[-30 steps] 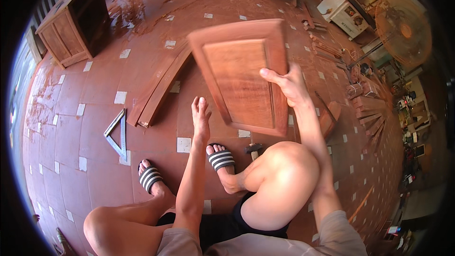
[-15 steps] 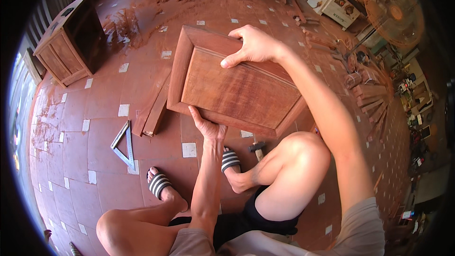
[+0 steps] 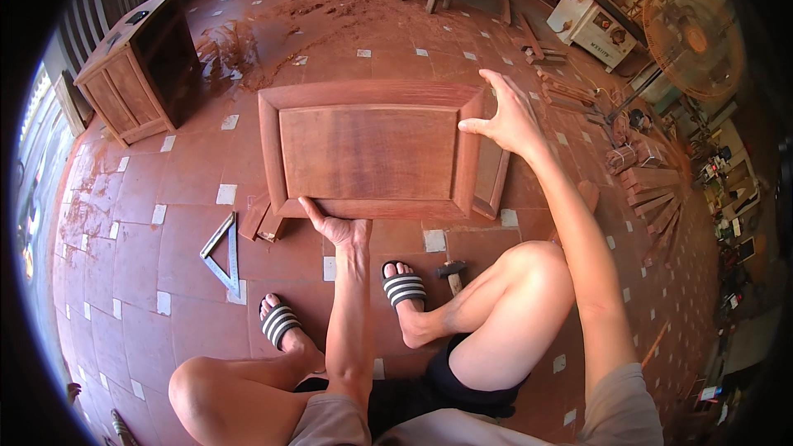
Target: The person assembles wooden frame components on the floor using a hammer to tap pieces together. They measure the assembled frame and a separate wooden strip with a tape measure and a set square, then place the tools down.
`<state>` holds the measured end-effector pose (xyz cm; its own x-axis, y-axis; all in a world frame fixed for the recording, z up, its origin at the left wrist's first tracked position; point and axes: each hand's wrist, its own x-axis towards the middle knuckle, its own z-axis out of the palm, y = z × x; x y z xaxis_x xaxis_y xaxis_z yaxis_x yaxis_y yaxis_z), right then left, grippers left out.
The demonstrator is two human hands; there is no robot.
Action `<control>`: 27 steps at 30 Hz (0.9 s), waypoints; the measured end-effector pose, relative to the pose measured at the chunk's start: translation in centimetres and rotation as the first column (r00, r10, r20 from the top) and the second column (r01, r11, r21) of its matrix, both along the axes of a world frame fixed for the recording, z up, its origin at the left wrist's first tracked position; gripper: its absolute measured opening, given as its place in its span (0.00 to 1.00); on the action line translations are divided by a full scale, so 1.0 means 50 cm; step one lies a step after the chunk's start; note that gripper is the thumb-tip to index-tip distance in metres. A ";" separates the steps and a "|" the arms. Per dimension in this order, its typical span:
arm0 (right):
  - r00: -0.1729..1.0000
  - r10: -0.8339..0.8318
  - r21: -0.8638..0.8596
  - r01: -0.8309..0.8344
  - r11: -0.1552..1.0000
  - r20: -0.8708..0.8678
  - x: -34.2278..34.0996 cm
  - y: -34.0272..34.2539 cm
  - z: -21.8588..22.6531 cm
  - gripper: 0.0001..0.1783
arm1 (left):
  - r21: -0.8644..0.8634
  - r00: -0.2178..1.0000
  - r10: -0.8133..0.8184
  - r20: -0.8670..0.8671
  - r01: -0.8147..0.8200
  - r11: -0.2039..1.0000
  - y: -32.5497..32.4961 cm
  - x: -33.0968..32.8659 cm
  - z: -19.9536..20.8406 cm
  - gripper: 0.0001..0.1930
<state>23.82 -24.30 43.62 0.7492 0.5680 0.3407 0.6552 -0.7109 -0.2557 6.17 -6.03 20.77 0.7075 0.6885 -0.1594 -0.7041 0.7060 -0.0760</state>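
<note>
A framed wooden panel (image 3: 368,153), reddish-brown with a raised centre field, is held up before me, its long side roughly level. My left hand (image 3: 343,230) grips its lower edge from below, thumb on the front face. At the upper right corner, my right hand (image 3: 505,122) has its fingers spread, with the thumb tip over the right side of the frame. Whether that thumb presses on the wood is unclear. Behind the panel's right end, part of another framed wooden piece (image 3: 493,186) shows; the rest of it is hidden.
On the tiled floor lie a metal square (image 3: 221,256), a hammer (image 3: 453,274) near my right foot, and wooden bars (image 3: 266,221). A wooden cabinet (image 3: 136,74) stands far left. Timber stacks (image 3: 652,190), a fan (image 3: 692,33) and a white machine (image 3: 596,26) are at right.
The panel has turned from a slant to nearly level and shifted left. My right hand has moved from its top edge to the right end, fingers spreading. My left hand still holds the bottom.
</note>
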 end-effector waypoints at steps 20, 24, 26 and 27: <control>0.717 0.320 0.317 -0.145 0.937 -0.619 0.012 0.013 -0.076 0.40 | -0.127 0.999 -0.029 0.034 0.033 0.991 0.017 0.011 -0.067 0.40; 0.653 0.332 0.330 -0.131 0.935 -0.681 0.011 0.007 -0.065 0.37 | -0.181 0.998 -0.057 0.031 0.062 0.982 0.009 0.015 -0.074 0.41; 0.655 0.324 0.327 -0.123 0.937 -0.683 0.010 0.005 -0.063 0.35 | -0.182 0.998 -0.060 0.029 0.064 0.981 0.007 0.017 -0.074 0.41; 0.659 0.319 0.321 -0.122 0.939 -0.682 0.010 0.003 -0.063 0.33 | -0.198 0.997 -0.069 0.044 0.076 0.977 0.006 0.017 -0.074 0.41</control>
<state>24.31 -24.15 40.47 0.6770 0.7286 -0.1046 0.3285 -0.4263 -0.8428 7.03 -5.75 17.08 0.7624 0.5921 -0.2612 -0.6456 0.7232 -0.2453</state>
